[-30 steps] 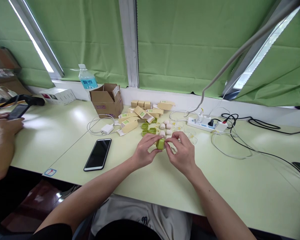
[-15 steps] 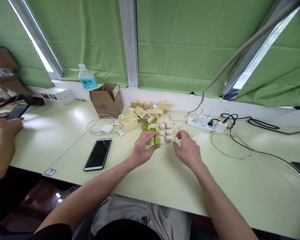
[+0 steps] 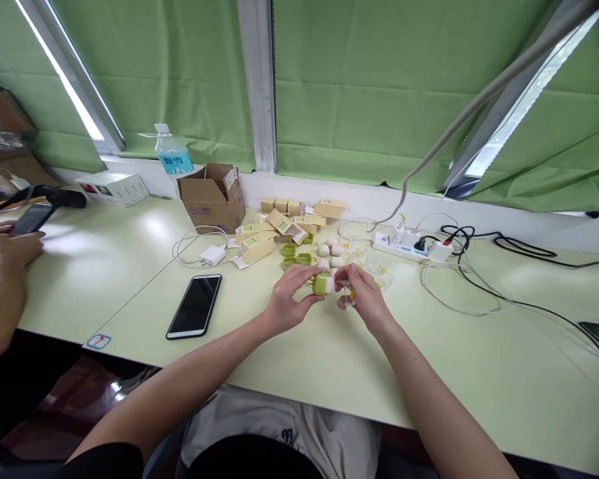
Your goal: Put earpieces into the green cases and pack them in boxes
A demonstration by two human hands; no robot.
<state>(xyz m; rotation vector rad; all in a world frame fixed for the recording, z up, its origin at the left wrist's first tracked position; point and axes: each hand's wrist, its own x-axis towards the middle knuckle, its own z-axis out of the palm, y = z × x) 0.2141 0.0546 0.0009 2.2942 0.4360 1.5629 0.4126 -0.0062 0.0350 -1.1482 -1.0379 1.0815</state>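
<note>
My left hand (image 3: 292, 298) grips a small green case (image 3: 320, 285) with a pale pink piece (image 3: 330, 285) at its right end. Just to the right, my right hand (image 3: 362, 293) holds a clear plastic piece (image 3: 347, 297) with a yellow spot, close to the pink end. Beyond my hands lie several open green cases (image 3: 289, 250), several pale pink pieces (image 3: 324, 250) and several clear plastic pieces (image 3: 382, 274). Opened cream cartons (image 3: 257, 247) are heaped behind the green cases.
A black phone (image 3: 194, 306) lies left of my forearm, near a white charger (image 3: 213, 255). Behind are a cardboard box (image 3: 212, 203) and a water bottle (image 3: 174, 156). A power strip (image 3: 404, 246) with cables sits right. Another person's hand (image 3: 14, 246) holds a phone at far left.
My right hand has taken hold of a clear plastic piece and moved left and nearer. My left hand has shifted slightly right with the green case.
</note>
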